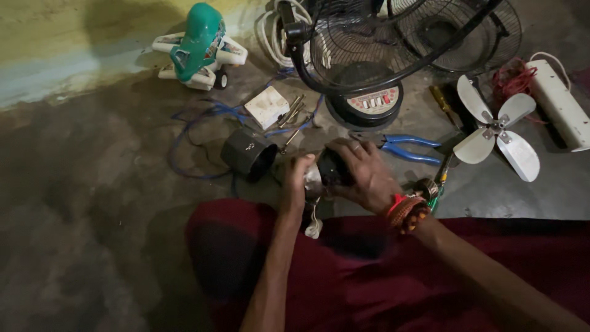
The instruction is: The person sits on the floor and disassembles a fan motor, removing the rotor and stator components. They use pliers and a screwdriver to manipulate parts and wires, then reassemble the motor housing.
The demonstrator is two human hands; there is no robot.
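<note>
Above my lap, my left hand [297, 179] and right hand [362, 175] clasp the fan motor [329, 172]; the black motor cover [247, 154] crowds left, pliers [409, 147] right.

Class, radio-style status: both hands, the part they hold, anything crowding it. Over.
Left hand and right hand both gripping the dark fan motor. Black motor cover lies beside it. Blue pliers close by the right hand.

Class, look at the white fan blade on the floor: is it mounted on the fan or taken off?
Taken off. The white fan blade lies flat on the floor, apart from the fan guards.
</note>
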